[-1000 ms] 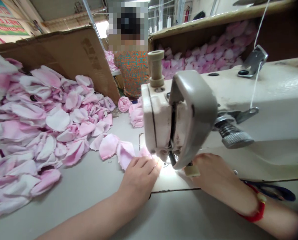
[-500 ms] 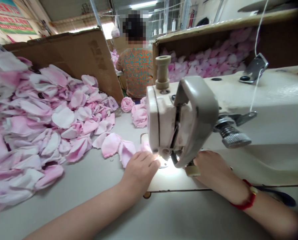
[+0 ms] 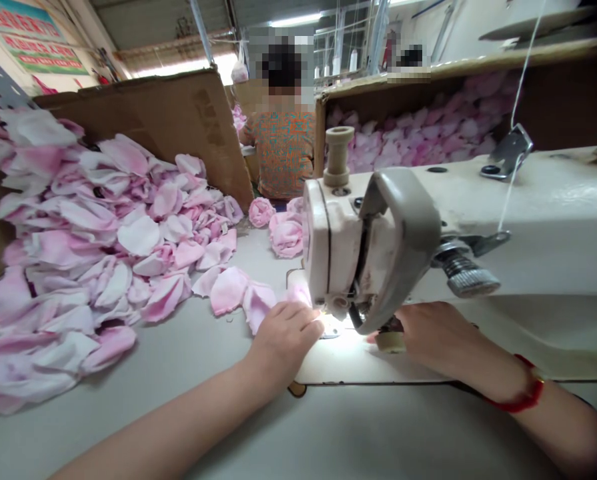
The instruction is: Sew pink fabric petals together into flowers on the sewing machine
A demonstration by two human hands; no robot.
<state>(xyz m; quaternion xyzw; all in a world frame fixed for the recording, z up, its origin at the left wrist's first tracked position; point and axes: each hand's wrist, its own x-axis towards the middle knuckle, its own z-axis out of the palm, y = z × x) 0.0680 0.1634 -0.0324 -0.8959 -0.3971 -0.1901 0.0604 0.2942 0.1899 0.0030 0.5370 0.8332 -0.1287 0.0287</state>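
A white sewing machine point(image 3: 323, 247) stands at the centre right, its lamp lighting the needle plate point(image 3: 334, 331). Just left of the needle, my left hand point(image 3: 285, 337) has its fingers bent and pressed together over the edge of a pink fabric petal point(image 3: 298, 291); its fingertips are partly lost in the glare. My right hand point(image 3: 425, 333) reaches in from the right beside the presser area. Most of its fingers are behind the machine's parts, with one fingertip showing near the plate. Pink and white fabric petals point(image 3: 229, 290) lie beside my left hand.
A large heap of fabric petals point(image 3: 138, 230) covers the table's left side against a cardboard panel point(image 3: 178, 127). Rolled fabric flowers point(image 3: 285, 237) sit behind the machine. A cardboard box point(image 3: 553, 93) holds more petals. White thread runs down to the machine. Another person point(image 3: 284, 153) sits ahead, back turned.
The view has shifted slightly, so the scene sits farther right and lower. My right hand has moved a little right, and a fingertip now shows by the plate. The left hand stays by the needle.
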